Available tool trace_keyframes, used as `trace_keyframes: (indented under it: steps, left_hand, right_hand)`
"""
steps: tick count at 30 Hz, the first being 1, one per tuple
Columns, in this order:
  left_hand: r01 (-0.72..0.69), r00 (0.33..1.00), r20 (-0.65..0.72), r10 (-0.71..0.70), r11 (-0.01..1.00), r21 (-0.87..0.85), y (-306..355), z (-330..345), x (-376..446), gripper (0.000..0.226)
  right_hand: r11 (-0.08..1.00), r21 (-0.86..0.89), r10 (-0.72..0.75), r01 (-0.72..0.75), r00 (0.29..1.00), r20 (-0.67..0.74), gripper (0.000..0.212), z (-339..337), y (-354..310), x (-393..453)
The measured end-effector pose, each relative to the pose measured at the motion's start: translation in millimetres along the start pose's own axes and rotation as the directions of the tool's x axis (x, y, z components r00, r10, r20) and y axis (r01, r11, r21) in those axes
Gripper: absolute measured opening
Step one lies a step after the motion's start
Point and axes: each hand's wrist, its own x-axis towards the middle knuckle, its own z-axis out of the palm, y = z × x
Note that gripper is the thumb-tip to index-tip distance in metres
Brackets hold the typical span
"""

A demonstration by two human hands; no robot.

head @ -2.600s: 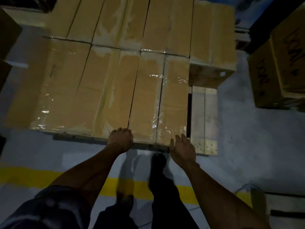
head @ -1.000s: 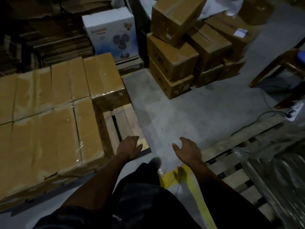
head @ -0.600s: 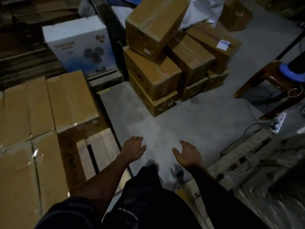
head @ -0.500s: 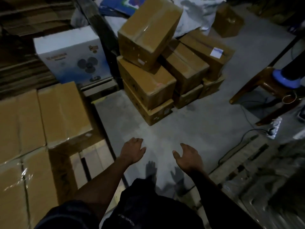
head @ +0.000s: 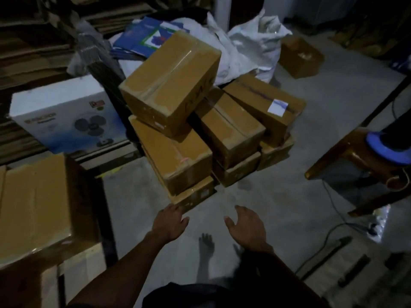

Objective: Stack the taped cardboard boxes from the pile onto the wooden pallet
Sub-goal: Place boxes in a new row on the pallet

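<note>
A pile of taped cardboard boxes (head: 189,156) stands on the grey floor straight ahead, with one tilted box (head: 169,83) lying on top. At the left edge sits a stacked box (head: 35,201) on the wooden pallet (head: 77,270), whose bare planks show below it. My left hand (head: 171,221) reaches forward, fingers relaxed, just short of the lowest front box and holding nothing. My right hand (head: 245,225) is held out beside it over the floor, fingers spread and empty.
A white fan carton (head: 64,116) stands behind the pallet. White sacks (head: 251,43) and one more brown box (head: 300,56) lie behind the pile. A brown chair (head: 355,156) and a cable with a power strip (head: 375,225) are on the right. Another pallet (head: 347,274) lies lower right.
I have turned from the stacked pallet to the pile and come closer to it. Both hands left the stacked boxes and now reach empty toward the pile.
</note>
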Motion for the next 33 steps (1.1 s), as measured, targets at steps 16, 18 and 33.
trace_keyframes:
  steps: [16,18,33]
  left_hand:
    - [0.226,0.951,-0.136,-0.278,0.923,-0.312,106,-123,166,0.055]
    - [0.233,0.942,-0.152,-0.301,0.907,-0.349,101,-132,196,0.051]
    - [0.365,0.73,-0.26,-0.632,0.682,-0.634,19,-271,326,0.064]
  right_hand:
    - [0.917,-0.179,-0.327,0.355,0.93,0.167,0.063,-178,-5,249]
    - [0.903,-0.204,-0.343,0.377,0.921,0.186,0.062,-185,-18,285]
    - [0.818,-0.182,-0.519,0.545,0.837,0.173,0.068,-279,-171,503]
